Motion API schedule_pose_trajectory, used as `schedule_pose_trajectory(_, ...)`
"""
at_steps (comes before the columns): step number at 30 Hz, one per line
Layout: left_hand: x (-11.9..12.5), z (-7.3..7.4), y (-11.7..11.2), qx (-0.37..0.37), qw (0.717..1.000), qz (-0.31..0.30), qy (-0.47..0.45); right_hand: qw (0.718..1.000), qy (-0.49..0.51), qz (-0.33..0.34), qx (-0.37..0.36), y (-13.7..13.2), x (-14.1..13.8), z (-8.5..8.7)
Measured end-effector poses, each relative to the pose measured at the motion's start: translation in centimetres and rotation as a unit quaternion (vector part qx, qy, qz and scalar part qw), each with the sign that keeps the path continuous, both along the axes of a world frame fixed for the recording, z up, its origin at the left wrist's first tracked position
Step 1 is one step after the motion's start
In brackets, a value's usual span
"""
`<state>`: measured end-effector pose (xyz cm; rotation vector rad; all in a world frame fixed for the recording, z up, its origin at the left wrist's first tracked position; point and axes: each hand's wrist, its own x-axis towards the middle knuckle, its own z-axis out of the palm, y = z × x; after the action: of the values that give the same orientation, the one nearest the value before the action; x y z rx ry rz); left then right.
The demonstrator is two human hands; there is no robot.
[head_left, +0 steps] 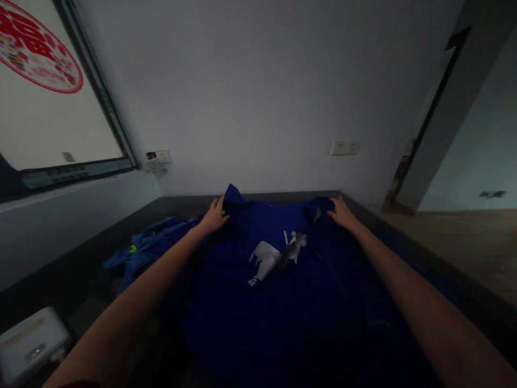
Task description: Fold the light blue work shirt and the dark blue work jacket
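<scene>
A dark blue shirt (274,307) with a grey and white print (269,258) is spread out in front of me, its far edge lifted a little near the wall. At that edge's left end, my left hand (215,216) is closed on the cloth with fingers and thumb. The far right corner is pinched in my right hand (341,212). Between the two hands the cloth hangs with soft folds. Its lower part is in deep shadow, so its outline there is hard to make out.
A crumpled blue garment (149,245) with a yellow-green spot lies to the left on the dark surface (76,258). A white box-like object (34,342) stands at the lower left. Behind is a wall (250,108) with a double socket (346,148); a window (40,124) is on the left.
</scene>
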<state>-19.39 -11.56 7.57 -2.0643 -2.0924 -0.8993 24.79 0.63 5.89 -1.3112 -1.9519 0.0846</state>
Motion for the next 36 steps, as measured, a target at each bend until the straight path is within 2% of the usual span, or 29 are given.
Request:
schedule_pose_trajectory(2, 1.5, -2.9, -1.8, -0.062, 0.995, -0.038, 0.067, 0.999, -0.031, -0.011, -0.039, -2.3, -1.5, -1.7)
schedule_pose_trajectory(3, 2.3, -4.1, -2.8, -0.098, 0.988, -0.07, 0.094, 0.998, -0.044, 0.003, -0.05, -3.7, -2.4, -2.3)
schedule_pose_trajectory(6, 4.4, -7.1, -5.8, -0.183, 0.963, -0.137, 0.14, 0.983, -0.116, 0.122, -0.08, -8.5, -5.4, -4.3)
schedule_pose_trajectory(8, 5.1, -8.5, -7.1, -0.222, 0.954, -0.131, 0.152, 0.962, -0.179, 0.163, -0.123, -11.2, -7.1, -5.9)
schedule_pose_trajectory(11, 5.3, -9.7, -7.4, -0.238, 0.955, -0.091, 0.151, 0.938, -0.261, 0.138, -0.184, -12.8, -8.4, -8.1)
schedule_pose_trajectory(14, 5.0, -10.1, -6.8, -0.23, 0.96, -0.05, 0.149, 0.931, -0.293, 0.118, -0.181, -11.8, -8.4, -9.2)
schedule_pose_trajectory(17, 4.9, -10.2, -6.5, -0.222, 0.963, -0.024, 0.152, 0.932, -0.296, 0.126, -0.168, -10.5, -8.0, -9.3)
schedule_pose_trajectory(19, 5.0, -10.1, -7.1, -0.209, 0.966, -0.02, 0.151, 0.933, -0.291, 0.138, -0.161, -10.4, -7.8, -9.3)
schedule_pose_trajectory(22, 5.0, -9.1, -9.6, -0.188, 0.973, -0.045, 0.125, 0.93, -0.289, 0.159, -0.163, -11.4, -7.4, -8.9)
schedule_pose_trajectory(25, 3.7, -7.0, -13.4, -0.129, 0.987, -0.065, 0.073, 0.927, -0.291, 0.17, -0.166, -13.6, -6.7, -7.4)
schedule_pose_trajectory(27, 1.6, -5.6, -16.0, -0.062, 0.995, -0.021, 0.07, 0.93, -0.277, 0.18, -0.16, -15.7, -6.0, -5.8)
schedule_pose_trajectory(29, -1.2, -5.0, -18.0, 0.012, 0.993, 0.064, 0.094, 0.933, -0.243, 0.213, -0.16, -18.5, -5.7, -4.1)
schedule_pose_trajectory(31, -4.2, -5.6, -19.1, 0.051, 0.982, 0.161, 0.09, 0.935, -0.21, 0.233, -0.163, -21.9, -5.9, -3.0)
schedule_pose_trajectory(33, -6.4, -7.0, -19.6, 0.026, 0.974, 0.22, 0.048, 0.93, -0.188, 0.258, -0.181, -25.3, -6.9, -2.9)
schedule_pose_trajectory(36, -7.7, -9.7, -19.7, -0.083, 0.975, 0.206, 0.006, 0.901, -0.184, 0.322, -0.227, -28.9, -9.6, -4.4)
